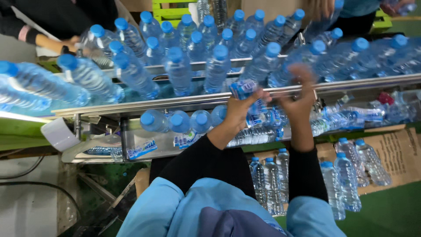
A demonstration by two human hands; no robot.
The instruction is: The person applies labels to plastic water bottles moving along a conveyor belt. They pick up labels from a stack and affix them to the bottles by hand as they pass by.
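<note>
At the far left, a roll of white tape (58, 134) hung off the edge of the metal conveyor (175, 103), and lying bottles (52, 85) with blue caps crowded the belt above it. Another person's hand (70, 44) rested at the belt's far side. Three capped bottles (177, 121) sat in the lower tray near the middle. The left hand (239, 112) was closed around a clear water bottle (245, 90) by its labelled body, holding it just over the conveyor rail. Close beside it, the right hand (298, 94) was raised against the row of bottles on the belt, fingers curled; whether it gripped one could not be told. Below right, upright bottles (346, 175) stood in a cardboard box (399, 153) on the green floor.
</note>
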